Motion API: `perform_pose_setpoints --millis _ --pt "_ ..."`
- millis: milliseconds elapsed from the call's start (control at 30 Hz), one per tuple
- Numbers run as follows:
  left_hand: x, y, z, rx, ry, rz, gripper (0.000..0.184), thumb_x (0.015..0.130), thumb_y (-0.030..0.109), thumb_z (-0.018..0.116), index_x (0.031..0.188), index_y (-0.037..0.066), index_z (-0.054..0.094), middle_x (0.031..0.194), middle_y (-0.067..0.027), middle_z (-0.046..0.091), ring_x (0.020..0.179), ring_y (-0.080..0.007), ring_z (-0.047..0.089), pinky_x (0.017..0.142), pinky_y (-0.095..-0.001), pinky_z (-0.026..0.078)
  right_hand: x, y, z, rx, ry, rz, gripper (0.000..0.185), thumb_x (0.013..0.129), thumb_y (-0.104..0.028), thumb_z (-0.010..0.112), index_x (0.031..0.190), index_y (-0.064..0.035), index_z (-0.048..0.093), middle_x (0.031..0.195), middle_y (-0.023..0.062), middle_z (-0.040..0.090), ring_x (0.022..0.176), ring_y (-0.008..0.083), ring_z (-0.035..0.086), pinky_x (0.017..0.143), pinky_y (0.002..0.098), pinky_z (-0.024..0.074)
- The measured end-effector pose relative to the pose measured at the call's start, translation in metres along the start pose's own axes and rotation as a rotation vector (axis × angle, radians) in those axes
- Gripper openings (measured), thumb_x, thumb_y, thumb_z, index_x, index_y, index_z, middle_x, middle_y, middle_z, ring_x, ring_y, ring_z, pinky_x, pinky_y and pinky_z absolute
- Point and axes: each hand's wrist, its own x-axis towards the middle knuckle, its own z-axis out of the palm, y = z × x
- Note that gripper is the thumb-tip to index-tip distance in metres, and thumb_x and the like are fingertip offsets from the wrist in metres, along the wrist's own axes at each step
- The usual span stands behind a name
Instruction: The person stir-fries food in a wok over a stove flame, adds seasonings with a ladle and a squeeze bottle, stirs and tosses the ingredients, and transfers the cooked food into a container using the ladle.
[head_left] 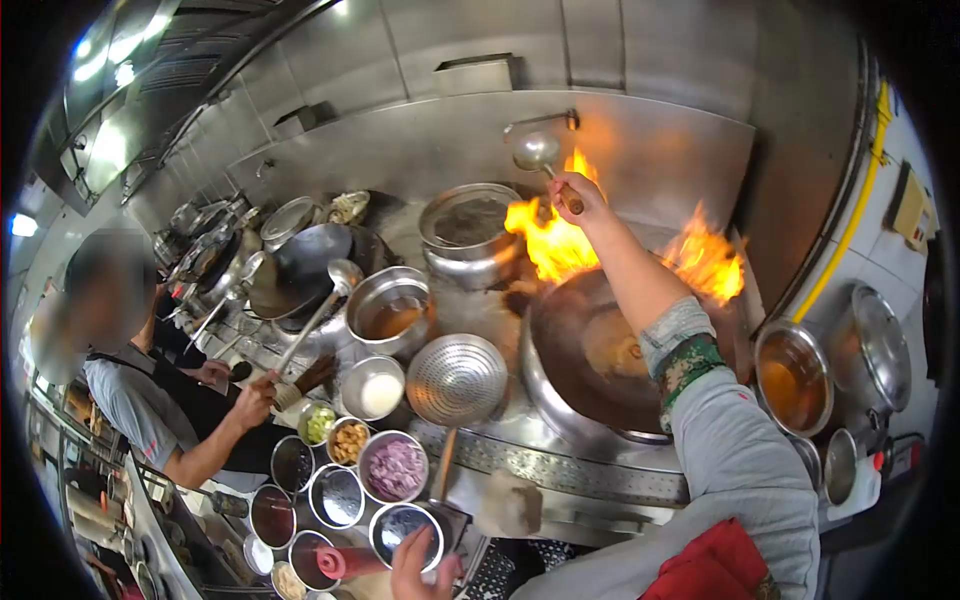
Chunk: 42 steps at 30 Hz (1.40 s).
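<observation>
My right hand (581,199) is closed round the wooden end of a metal ladle (537,152), raised beyond the wok near the back wall. Below my forearm sits a large wok (590,340) with some brownish liquid in it, and flames (558,235) rise behind it. My left hand (424,568) is low in the view, fingers apart, at the near side of a steel pot (405,533). A red bottle (350,563) lies just left of that hand. A perforated strainer (457,379) rests left of the wok, its handle toward me.
At the left a co-worker (140,390) holds a long ladle (343,277) over the counter. Bowls of chopped onion (397,469), browned pieces (349,442) and green pieces (317,424) stand before the strainer. A pot of orange liquid (793,390) is at the right.
</observation>
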Motion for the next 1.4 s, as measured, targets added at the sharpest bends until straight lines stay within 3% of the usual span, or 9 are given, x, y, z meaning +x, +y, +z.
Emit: perform_pose_setpoints --millis 33,233,333,500,600,767,933,1067,1400 --pt "-0.019 -0.022 -0.018 0.118 0.019 -0.033 0.047 0.087 0.012 0.074 0.131 0.003 0.06 0.122 -0.0202 0.066 0.114 -0.0368 0.062 0.101 -0.0484 0.045 0.018 0.005 0.002 0.049 -0.013 0.007 0.013 0.083 -0.001 0.06 0.075 -0.0078 0.052 0.064 0.006 0.056 0.05 0.0148 0.056 0.042 0.0266 0.0468" --pt "-0.056 -0.066 -0.078 0.008 0.078 -0.451 0.035 0.094 0.007 0.067 0.128 0.001 0.062 0.119 -0.0166 0.067 0.111 -0.0209 0.063 0.092 -0.0351 0.051 0.026 0.032 0.019 0.141 0.019 -0.017 0.017 0.082 0.0 0.059 0.072 -0.0079 0.049 0.064 0.0051 0.055 0.053 0.0146 0.057 0.044 0.0234 0.0468" --pt "-0.044 -0.09 -0.09 -0.067 0.201 -0.271 0.034 0.095 0.006 0.066 0.128 -0.001 0.062 0.115 -0.0142 0.067 0.107 -0.018 0.064 0.09 -0.0333 0.053 -0.023 0.037 0.02 0.148 0.001 0.022 0.011 0.087 -0.001 0.058 0.081 -0.005 0.05 0.071 0.0054 0.056 0.057 0.0123 0.058 0.046 0.0226 0.0478" --pt "0.015 -0.088 -0.145 0.171 -0.028 -0.36 0.031 0.096 0.009 0.065 0.126 -0.001 0.063 0.118 -0.0205 0.065 0.114 -0.0275 0.062 0.094 -0.0359 0.052 -0.141 0.03 -0.003 -0.002 0.042 0.043 0.007 0.094 -0.008 0.057 0.09 -0.0037 0.052 0.075 0.0027 0.057 0.054 0.008 0.055 0.045 0.0211 0.0456" --pt "0.057 -0.101 -0.145 0.087 0.094 -0.115 0.036 0.081 -0.002 0.069 0.117 -0.002 0.063 0.105 -0.0165 0.064 0.092 -0.0295 0.062 0.085 -0.0365 0.05 -0.243 0.013 -0.01 -0.263 0.081 0.145 0.011 0.095 -0.012 0.059 0.088 -0.0068 0.053 0.075 -0.0003 0.058 0.052 0.0062 0.053 0.044 0.0204 0.0438" --pt "0.133 -0.109 -0.135 0.205 -0.04 -0.011 0.033 0.081 0.001 0.07 0.114 -0.003 0.065 0.109 -0.0203 0.068 0.094 -0.0343 0.066 0.081 -0.0411 0.053 -0.384 0.006 0.001 -0.584 0.402 0.063 0.067 0.093 -0.011 0.062 0.152 -0.005 0.032 0.085 0.0001 0.059 0.051 0.0043 0.048 0.041 0.0201 0.0365" --pt "0.187 -0.175 -0.107 0.275 -0.088 0.027 0.034 0.083 0.014 0.073 0.114 0.0 0.068 0.105 -0.0213 0.068 0.098 -0.0391 0.065 0.088 -0.044 0.051 -0.45 0.011 -0.031 -1.241 0.403 0.174 0.073 0.082 0.004 0.055 0.152 -0.0049 0.038 0.083 0.0049 0.064 0.044 0.0108 0.05 0.038 0.0258 0.0398" --pt "0.225 -0.222 -0.071 0.405 -0.184 0.103 0.029 0.084 0.017 0.07 0.11 0.005 0.071 0.109 -0.0212 0.069 0.101 -0.04 0.066 0.089 -0.0474 0.052 -0.479 0.048 -0.053 -1.972 0.18 -0.384 0.069 0.085 0.009 0.049 0.152 -0.0035 0.038 0.103 0.007 0.065 0.053 0.0102 0.055 0.044 0.0249 0.0429" --pt "0.246 -0.314 0.006 0.584 -0.439 0.015 0.026 0.09 0.017 0.06 0.11 0.01 0.074 0.105 -0.0198 0.07 0.099 -0.0379 0.068 0.089 -0.0468 0.053 -0.501 0.113 0.042 -0.558 0.259 0.097 0.073 0.082 0.0 0.058 0.151 0.0005 0.036 0.071 0.0071 0.058 0.036 0.0067 0.045 0.032 0.0195 0.0366"
